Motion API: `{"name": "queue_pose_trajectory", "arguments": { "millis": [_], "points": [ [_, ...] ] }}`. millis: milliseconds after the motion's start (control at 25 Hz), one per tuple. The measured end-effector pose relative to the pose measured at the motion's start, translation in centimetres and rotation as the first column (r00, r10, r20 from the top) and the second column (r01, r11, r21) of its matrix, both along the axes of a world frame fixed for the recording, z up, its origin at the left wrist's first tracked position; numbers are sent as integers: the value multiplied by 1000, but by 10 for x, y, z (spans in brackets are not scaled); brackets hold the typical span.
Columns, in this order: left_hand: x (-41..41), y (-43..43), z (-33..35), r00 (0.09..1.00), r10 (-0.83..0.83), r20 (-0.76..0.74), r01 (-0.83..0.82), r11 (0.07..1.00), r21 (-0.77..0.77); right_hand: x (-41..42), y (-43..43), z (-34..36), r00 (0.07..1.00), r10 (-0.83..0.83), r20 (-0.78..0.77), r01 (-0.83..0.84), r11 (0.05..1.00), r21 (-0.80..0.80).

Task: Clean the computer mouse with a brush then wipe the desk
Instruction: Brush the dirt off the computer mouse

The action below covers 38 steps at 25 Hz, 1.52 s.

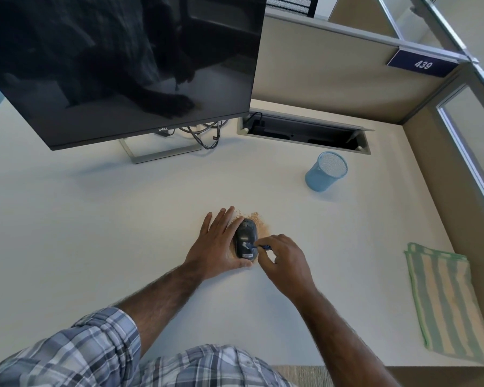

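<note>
Dark computer mouse [246, 238] at mid white desk [95, 233] on tan crumbs [260, 222]: left hand [217, 244] flat, fingers together along its left side; right hand [284, 256] pinching small blue brush [254, 246], tip on mouse's top; striped green cloth [444, 300] near right, blue mesh cup [326, 171] far right

White desk [95, 233] — smooth, matt, laminate-looking. Dark plastic mouse [246, 233] with a soft sheen, edged by tan, grainy crumbs [261, 223]. Blue brush [259, 246], plastic by its look. Blue metal-mesh cup [323, 177], finely perforated. Striped cloth [447, 303], soft and woven. Monitor [109, 65] screen glossy black, mirror-like; its stand [157, 156] matt silver metal. Partition [333, 74] covered in matt beige fabric — grey metal rail on top. Plaid woven cloth sleeve [95, 339].
</note>
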State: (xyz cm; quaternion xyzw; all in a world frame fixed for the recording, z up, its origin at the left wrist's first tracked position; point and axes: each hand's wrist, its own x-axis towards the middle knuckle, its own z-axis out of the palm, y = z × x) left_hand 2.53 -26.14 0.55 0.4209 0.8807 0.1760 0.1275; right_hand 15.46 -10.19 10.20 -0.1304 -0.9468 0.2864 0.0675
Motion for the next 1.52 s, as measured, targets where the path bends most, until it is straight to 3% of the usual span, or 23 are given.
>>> {"name": "queue_pose_trajectory", "arguments": {
  "millis": [640, 840, 1000, 1520],
  "points": [
    [2, -1, 3, 1000, 22, 1, -22, 997, 79, 11, 5, 0, 999, -36, -10, 37, 997, 60],
    [2, -2, 2, 1000, 15, 7, -15, 997, 72, 36, -3, -9, 996, 83, 27, -86, 988, 130],
    [2, -2, 2, 1000, 19, 5, -19, 997, 70, 35, -6, -9, 996, 73, -55, -63, 984, 167],
    [2, -1, 5, 1000, 18, 13, -19, 999, 40, 34, -23, -20, 960, 276, -55, -233, 888, 397]
  ]
}}
